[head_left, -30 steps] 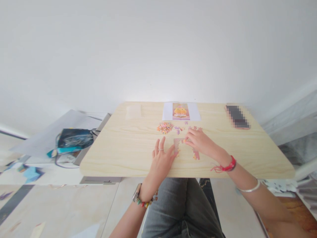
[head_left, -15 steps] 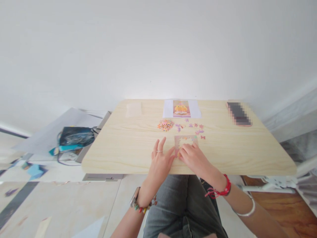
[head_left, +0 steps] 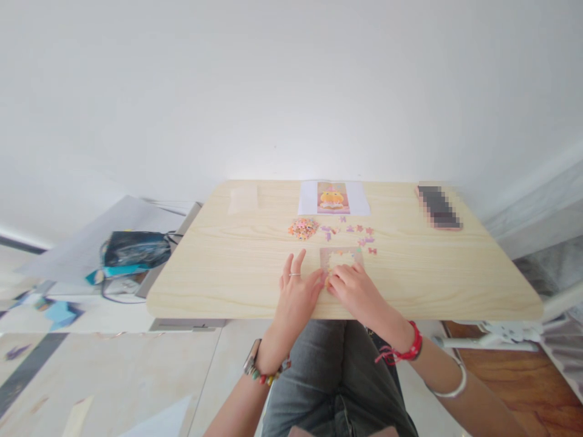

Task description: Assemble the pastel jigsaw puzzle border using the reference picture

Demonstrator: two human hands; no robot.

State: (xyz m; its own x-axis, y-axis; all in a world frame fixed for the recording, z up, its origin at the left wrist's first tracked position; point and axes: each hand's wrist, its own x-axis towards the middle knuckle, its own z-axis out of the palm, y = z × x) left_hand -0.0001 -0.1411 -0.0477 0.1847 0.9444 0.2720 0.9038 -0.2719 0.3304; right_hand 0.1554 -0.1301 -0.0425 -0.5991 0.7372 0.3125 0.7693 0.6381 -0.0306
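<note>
On the surface (head_left: 228,267), my left hand (head_left: 298,290) lies flat with fingers spread, touching the puzzle frame (head_left: 341,260); my right hand (head_left: 357,288) pinches its near corner.

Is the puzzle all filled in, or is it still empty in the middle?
Still empty in the middle. The puzzle frame shows bare table wood inside its border, and loose pieces lie scattered beyond it, apart from it.

Phone (head_left: 438,207) far right on table (head_left: 218,267); blue bag (head_left: 132,250) off left edge.
</note>
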